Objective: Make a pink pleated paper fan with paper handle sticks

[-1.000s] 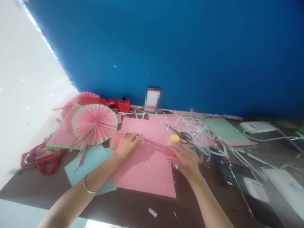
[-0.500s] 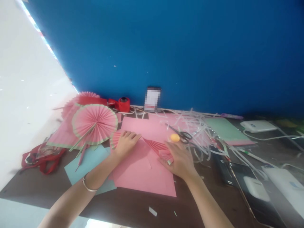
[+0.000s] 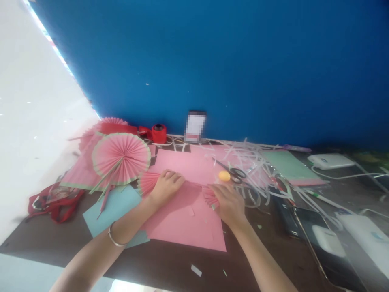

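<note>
A strip of pleated pink paper stretches across the table between my two hands, its left end fanned out and pale green at the edge. My left hand is closed over the left part, fingers pressed down on the folds. Around the right end, where short pleats stick out towards the left, my right hand is closed. Both hands rest over pink sheets lying flat. Just beyond my right hand are a yellow oval object and black-handled scissors.
At the left stands a round pink paper fan, with a blue sheet and red straps near it. A red tape roll is by the blue wall. White paper strips and phones lie to the right.
My left hand has slid slightly right along the pleated paper, showing more of its fanned left end. My right hand has shifted a little left, and the middle stretch between them looks narrower.
</note>
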A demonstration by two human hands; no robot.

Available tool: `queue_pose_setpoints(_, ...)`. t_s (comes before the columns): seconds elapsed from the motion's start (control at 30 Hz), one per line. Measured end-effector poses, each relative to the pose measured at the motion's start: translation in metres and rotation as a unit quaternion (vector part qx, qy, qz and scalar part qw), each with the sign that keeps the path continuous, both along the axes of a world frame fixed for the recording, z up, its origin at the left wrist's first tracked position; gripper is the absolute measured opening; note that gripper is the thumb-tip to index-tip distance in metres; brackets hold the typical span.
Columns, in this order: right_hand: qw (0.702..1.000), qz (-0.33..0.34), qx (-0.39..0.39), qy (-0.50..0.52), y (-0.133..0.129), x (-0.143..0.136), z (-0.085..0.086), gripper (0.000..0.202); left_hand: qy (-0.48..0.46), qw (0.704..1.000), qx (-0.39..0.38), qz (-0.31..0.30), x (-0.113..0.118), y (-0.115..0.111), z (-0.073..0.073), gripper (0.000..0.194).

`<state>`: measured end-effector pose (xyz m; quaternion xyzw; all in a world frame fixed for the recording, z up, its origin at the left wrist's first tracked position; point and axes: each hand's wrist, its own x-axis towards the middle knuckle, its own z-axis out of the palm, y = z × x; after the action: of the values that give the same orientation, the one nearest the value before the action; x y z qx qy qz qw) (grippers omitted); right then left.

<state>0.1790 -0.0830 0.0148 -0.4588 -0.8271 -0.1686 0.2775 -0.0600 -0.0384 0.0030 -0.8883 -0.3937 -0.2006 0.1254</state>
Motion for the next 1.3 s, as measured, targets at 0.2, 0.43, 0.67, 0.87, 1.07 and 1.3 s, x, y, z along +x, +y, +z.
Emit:
queue_pose_setpoints(0.2,0.997,-0.041,0.05,0.048,0.0,-0.004,0.001,0.013,-0.024,1.0,-0.001,-0.008,0.0,-0.003,0.003,0.022)
queue_pose_setpoints(0.43,0.99,-0.068,0.073,0.101,-0.004,-0.014,0.006,0.008,-0.066,0.996,0.054,-0.022,0.014,-0.018,0.015,0.013)
queue_pose_setpoints(0.67,0.99,-0.034,0.039,0.129,-0.012,-0.022,0.008,0.01,-0.1,0.993,0.05,0.024,0.025,-0.025,0.017,0.022)
queue_pose_setpoints(0.87,0.991,-0.004,0.004,0.136,-0.02,-0.04,0.012,0.015,-0.149,0.985,0.024,0.084,0.024,-0.021,0.007,0.027)
queue_pose_setpoints(1.07,0.976,0.0,-0.009,0.218,-0.019,-0.038,0.008,0.016,-0.136,0.987,-0.089,-0.017,0.028,-0.025,0.01,0.037)
queue_pose_setpoints(1.3,0.933,0.036,-0.113,0.339,-0.017,-0.038,0.01,0.004,-0.103,0.954,-0.263,-0.102,0.024,-0.03,0.034,0.063)
